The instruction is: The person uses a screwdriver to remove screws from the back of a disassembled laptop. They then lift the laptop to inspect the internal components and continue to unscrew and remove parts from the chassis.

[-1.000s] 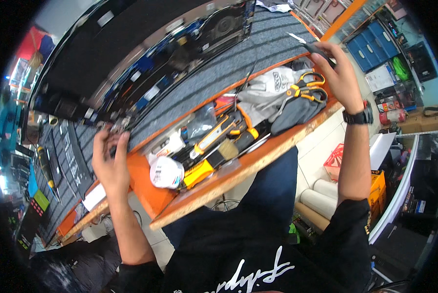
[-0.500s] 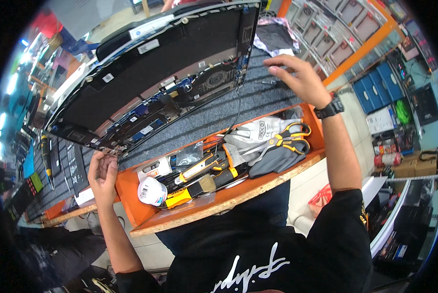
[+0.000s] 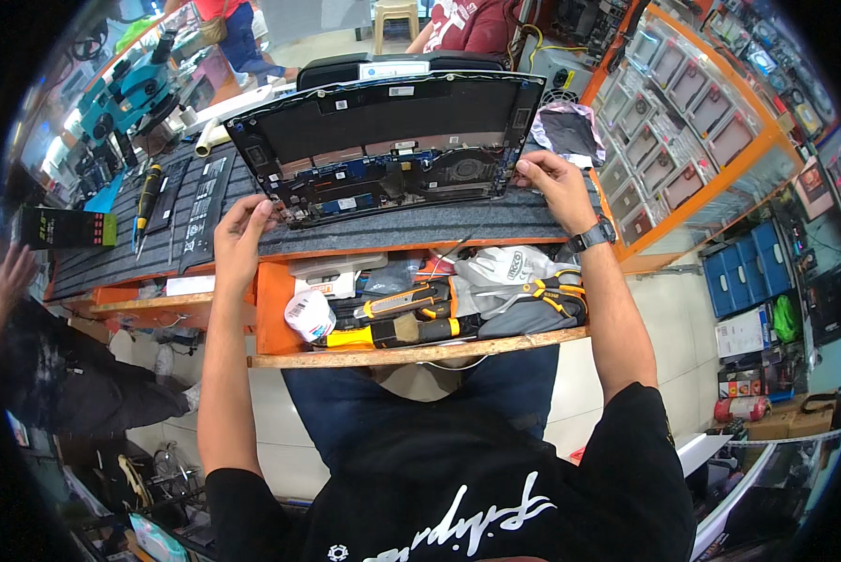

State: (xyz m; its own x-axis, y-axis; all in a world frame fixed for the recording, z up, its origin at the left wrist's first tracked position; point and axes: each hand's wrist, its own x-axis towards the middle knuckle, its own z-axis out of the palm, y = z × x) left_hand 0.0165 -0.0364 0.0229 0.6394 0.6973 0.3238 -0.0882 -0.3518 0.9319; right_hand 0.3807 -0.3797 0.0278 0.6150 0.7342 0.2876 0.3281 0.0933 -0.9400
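Note:
A wide black computer body point(image 3: 364, 155) stands tilted up on the grey ribbed mat point(image 3: 420, 223), its inner side facing me. Circuit boards and a round fan point(image 3: 465, 170) are bared along its lower part. My left hand point(image 3: 242, 234) pinches its lower left corner between thumb and fingers. At the lower right edge, my right hand point(image 3: 555, 185) is closed with thumb and fingertips on the frame. Just below, an open orange drawer point(image 3: 272, 314) holds a yellow utility knife point(image 3: 392, 303), yellow-handled scissors point(image 3: 547, 295), a brush point(image 3: 407, 328), grey gloves point(image 3: 509, 267) and a white tub point(image 3: 309, 315).
On the mat's left lie a yellow-black screwdriver point(image 3: 147, 197) and a flat black battery point(image 3: 202, 211). A dark box point(image 3: 64, 228) sits at the left edge beside another person's hand point(image 3: 14, 276). A teal microscope point(image 3: 125, 94) stands farther back. An orange-framed display case point(image 3: 673, 140) is at right.
My right hand, raised off the computer before, has come onto its lower right edge. The view has shifted, so the computer appears more level and farther away. My left hand stays at the lower left corner.

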